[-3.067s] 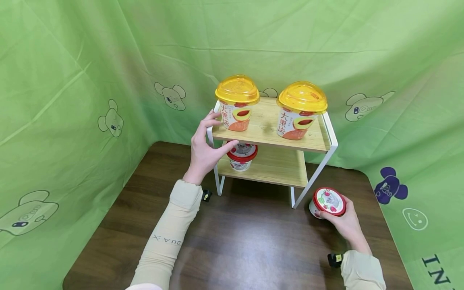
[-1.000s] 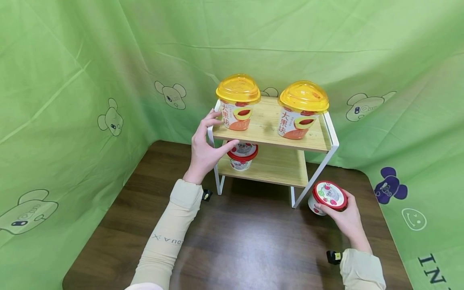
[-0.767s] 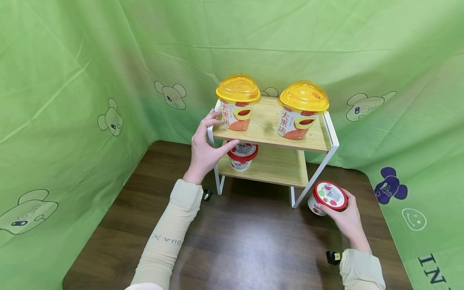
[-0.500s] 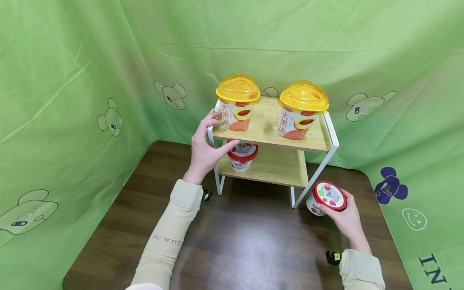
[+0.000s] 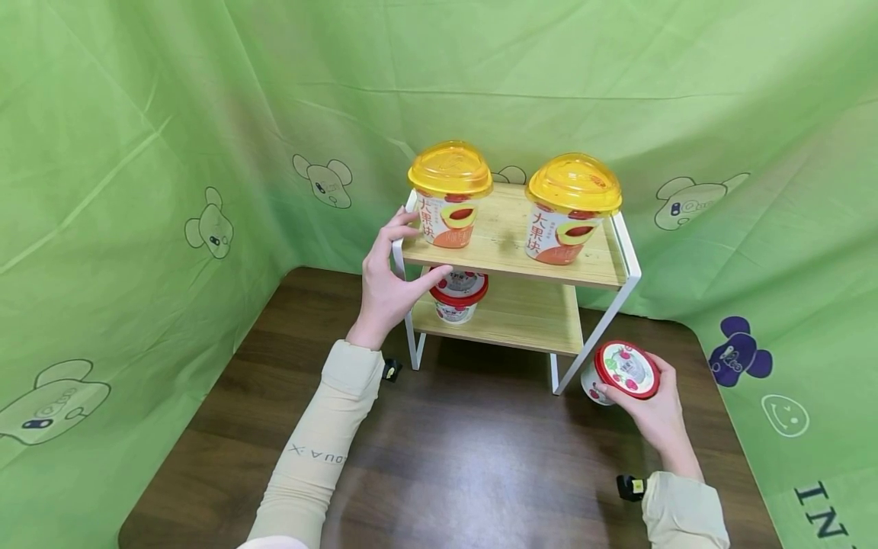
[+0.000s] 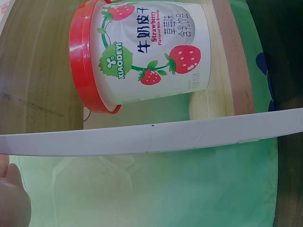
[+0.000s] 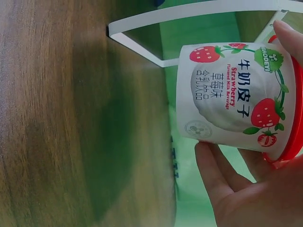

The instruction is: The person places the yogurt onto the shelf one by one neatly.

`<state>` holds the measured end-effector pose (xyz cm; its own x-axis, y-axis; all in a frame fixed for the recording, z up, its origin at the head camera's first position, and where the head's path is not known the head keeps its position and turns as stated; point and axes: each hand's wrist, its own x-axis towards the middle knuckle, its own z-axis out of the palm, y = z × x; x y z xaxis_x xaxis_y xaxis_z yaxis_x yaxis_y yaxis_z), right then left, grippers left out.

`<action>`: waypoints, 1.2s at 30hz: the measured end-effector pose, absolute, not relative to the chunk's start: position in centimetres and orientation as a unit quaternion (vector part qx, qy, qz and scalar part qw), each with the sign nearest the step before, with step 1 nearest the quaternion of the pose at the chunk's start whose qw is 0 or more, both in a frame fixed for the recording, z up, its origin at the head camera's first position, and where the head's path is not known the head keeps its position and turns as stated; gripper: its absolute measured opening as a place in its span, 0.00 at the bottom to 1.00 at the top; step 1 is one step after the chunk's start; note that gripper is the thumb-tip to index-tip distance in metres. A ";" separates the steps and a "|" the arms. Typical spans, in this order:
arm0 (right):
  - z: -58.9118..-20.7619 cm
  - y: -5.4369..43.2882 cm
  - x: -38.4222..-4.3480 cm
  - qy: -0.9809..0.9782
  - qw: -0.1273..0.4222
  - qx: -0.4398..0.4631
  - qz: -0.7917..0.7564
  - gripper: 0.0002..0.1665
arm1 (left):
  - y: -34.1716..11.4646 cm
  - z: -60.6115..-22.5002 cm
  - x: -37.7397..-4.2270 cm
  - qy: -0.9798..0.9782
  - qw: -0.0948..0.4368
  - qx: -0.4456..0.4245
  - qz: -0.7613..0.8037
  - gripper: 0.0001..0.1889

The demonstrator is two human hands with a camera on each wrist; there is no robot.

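Note:
My right hand [image 5: 655, 415] grips a white strawberry milk cup [image 7: 232, 94] with a red lid, thumb on one side and fingers on the other. In the right wrist view the cup hangs over the table, its shadow on the wood. At the left corner of a two-tier shelf [image 5: 507, 252], my left hand [image 5: 387, 286] grips the upper tier, fingers at the white side rail, thumb at the front edge. Close to its fingers stands a yellow-lidded fruit cup [image 5: 449, 194]. Under the thumb, a second strawberry milk cup [image 6: 151, 52] sits on the lower tier, partly hidden.
Another yellow-lidded fruit cup [image 5: 572, 210] stands on the upper tier's right side. The shelf's white right leg [image 5: 595, 333] slants down close to the held cup. Green printed cloth [image 5: 206, 114] hangs behind and beside the dark wooden table [image 5: 453, 457].
Over the three seconds my right hand has raised the strawberry milk cup a little and tilted it. The left hand, the shelf and the fruit cups keep their places.

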<state>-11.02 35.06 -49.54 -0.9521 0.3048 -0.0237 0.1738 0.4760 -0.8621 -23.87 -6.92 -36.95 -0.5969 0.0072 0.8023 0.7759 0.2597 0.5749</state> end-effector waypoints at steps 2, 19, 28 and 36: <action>-49.6 35.1 -11.1 -0.852 0.070 -0.141 0.499 0.62 | -6.9 -36.9 -23.8 -0.710 0.354 -0.276 -0.543 0.33; -48.5 34.8 -11.1 -0.862 0.079 -0.133 0.484 0.57 | -6.3 -34.3 -21.1 -0.709 0.352 -0.272 -0.547 0.29; -48.4 34.8 -11.1 -0.859 0.075 -0.127 0.490 0.56 | -6.3 -34.3 -21.2 -0.709 0.351 -0.274 -0.548 0.29; -48.4 34.9 -11.1 -0.860 0.076 -0.124 0.490 0.55 | -6.3 -34.3 -21.1 -0.710 0.346 -0.272 -0.549 0.29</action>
